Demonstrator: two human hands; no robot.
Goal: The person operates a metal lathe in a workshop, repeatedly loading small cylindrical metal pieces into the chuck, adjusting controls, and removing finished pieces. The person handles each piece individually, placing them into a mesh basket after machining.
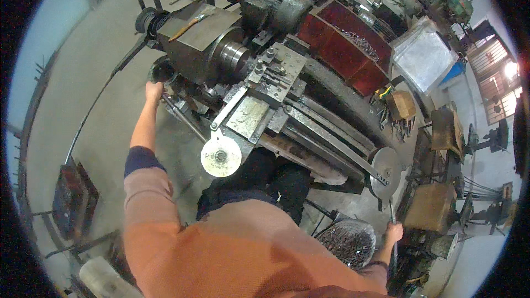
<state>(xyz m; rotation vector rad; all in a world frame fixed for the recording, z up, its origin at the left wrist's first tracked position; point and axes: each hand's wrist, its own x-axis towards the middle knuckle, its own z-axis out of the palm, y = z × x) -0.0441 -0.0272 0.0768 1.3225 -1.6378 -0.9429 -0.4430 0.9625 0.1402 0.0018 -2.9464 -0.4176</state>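
A small metal-turning lathe [232,63] stands in front of me. My left arm reaches out to its left end. There my left hand [154,89] is closed beside a dark round part [162,70], close to a steel bar [185,117]; what its fingers hold is hidden. Far to the right, my right hand [393,233] grips a metal lever [392,209] hanging below a round plate [385,172]. Between my hands lie the chuck [233,57], the tool slide [276,72] and a pale round disc [221,156].
A red tray [337,38] of small metal parts sits behind the lathe. By my right side stands a basket [365,229] filled with dark small pieces. An orange-handled tool [186,27] lies on the headstock, and a cable [96,102] crosses the left floor.
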